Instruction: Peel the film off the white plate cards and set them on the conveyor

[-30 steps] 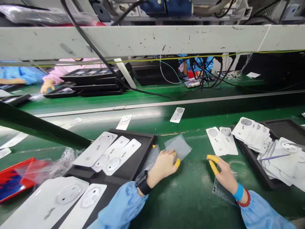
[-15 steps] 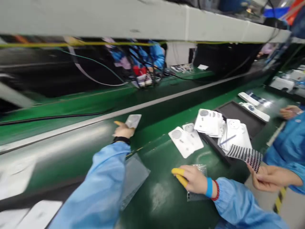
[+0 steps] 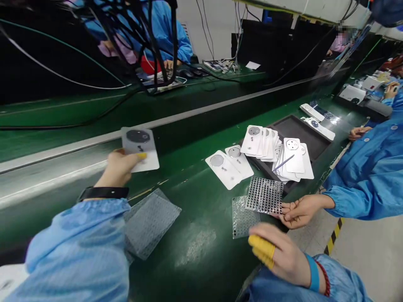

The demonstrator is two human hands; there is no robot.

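Card (image 3: 140,144), freshly lifted off the bench (image 3: 201,243), pinched in my left hand (image 3: 117,167): pickup, I judge, complete. My right hand (image 3: 283,256), grip too blurred to tell, is near a dotted sheet (image 3: 264,195).

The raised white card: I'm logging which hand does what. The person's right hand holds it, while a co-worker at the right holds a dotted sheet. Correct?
Not quite: the head view shows the person's left hand holding the raised white card. The rest stands: a co-worker at the right holds a dotted sheet.
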